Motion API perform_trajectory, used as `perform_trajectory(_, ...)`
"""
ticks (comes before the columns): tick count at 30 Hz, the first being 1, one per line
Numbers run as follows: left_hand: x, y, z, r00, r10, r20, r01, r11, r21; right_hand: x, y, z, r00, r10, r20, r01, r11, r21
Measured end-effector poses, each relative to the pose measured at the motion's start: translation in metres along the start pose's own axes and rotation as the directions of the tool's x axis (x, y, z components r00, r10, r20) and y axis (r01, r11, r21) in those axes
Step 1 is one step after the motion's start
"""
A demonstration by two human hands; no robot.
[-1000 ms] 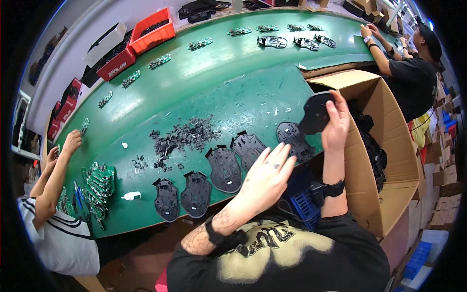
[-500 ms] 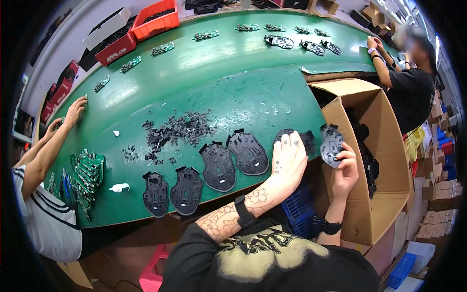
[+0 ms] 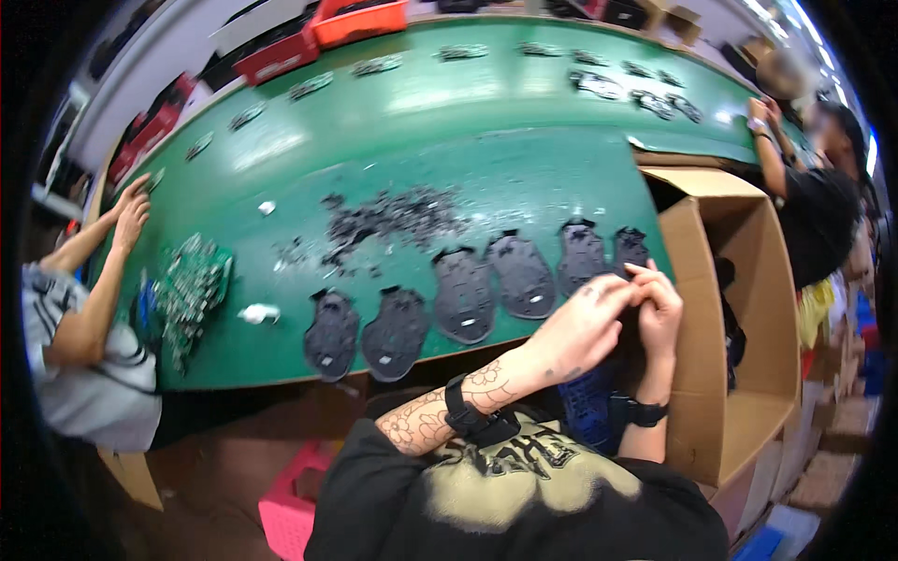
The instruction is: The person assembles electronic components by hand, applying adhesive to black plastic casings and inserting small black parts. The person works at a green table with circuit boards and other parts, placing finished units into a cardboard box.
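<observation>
My left hand [image 3: 582, 323] reaches across to my right hand [image 3: 658, 313], and their fingertips meet in a pinch near the table's front edge. A dark patch shows between my palms, apparently the black mouse base my right hand held a moment before; most of it is hidden. Whatever my left fingertips pinch is too small to make out. Just beyond my fingers lies a small black mouse base [image 3: 631, 245], beside a longer mouse base [image 3: 582, 251]. The row continues leftward with a mouse base [image 3: 521, 271], a broad mouse base [image 3: 463, 294] and two more along the edge.
A heap of small black parts [image 3: 398, 220] lies mid-table. A green circuit board stack [image 3: 192, 294] and a white bottle [image 3: 258, 313] are at left, by a co-worker's arms [image 3: 103, 252]. An open cardboard box [image 3: 697, 374] stands right of my hand. Another person [image 3: 828, 201] works far right.
My right hand has lowered the raised mouse base, which is now mostly hidden. My left hand has moved right to meet it. The view has shifted, so the table things sit farther right.
</observation>
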State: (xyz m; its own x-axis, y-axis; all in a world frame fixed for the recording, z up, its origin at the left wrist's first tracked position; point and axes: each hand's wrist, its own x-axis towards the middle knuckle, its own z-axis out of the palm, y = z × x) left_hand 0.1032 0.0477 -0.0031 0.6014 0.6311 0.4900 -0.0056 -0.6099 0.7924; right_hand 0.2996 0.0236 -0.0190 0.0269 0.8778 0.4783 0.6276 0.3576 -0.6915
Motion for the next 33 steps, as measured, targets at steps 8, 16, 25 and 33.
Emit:
perform_trajectory(8, -0.146, 0.062, -0.191, 0.390, 0.414, -0.822, 0.471, 0.678, 0.564, 0.026, -0.063, 0.019, 0.969, -0.215, -0.123, 0.222, 0.974, 0.041)
perform_trajectory(16, -0.218, 0.018, -0.241, 0.364, -0.117, -0.924, 0.800, 0.548, 0.246, 0.031, -0.209, 0.159, 0.736, -0.041, 0.675, -0.496, 0.647, 0.579)
perform_trajectory(25, -0.197, 0.056, -0.214, 0.592, -0.279, -0.756, 0.432, 0.902, 0.006, 0.017, -0.245, 0.246, 0.581, 0.081, 0.810, -0.808, 0.182, 0.561)
perform_trajectory(33, -0.239, 0.036, -0.198, 0.701, -0.040, -0.712, 0.447, 0.803, 0.394, -0.012, -0.218, 0.232, 0.889, 0.193, 0.416, -0.458, 0.359, 0.813)
